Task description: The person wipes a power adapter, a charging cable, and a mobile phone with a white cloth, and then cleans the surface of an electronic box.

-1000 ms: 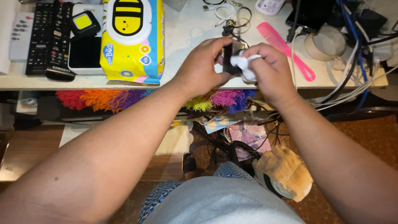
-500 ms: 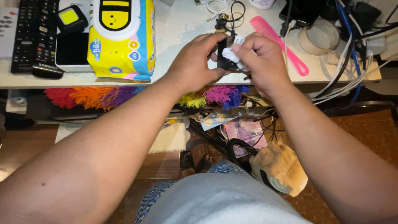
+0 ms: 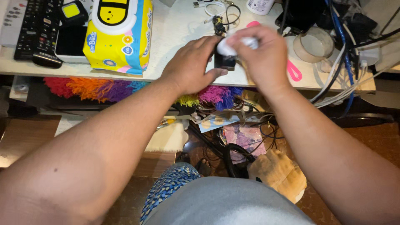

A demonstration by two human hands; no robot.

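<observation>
rubbing boxy black gadget (image 3: 225, 61), crumpled white wipe (image 3: 236, 43)

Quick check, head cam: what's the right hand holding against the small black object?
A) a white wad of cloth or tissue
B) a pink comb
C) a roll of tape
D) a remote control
A: the right hand pinches a white wad on top of the small black object that the left hand steadies at the table edge; the pink comb lies on the table behind that hand.
</observation>
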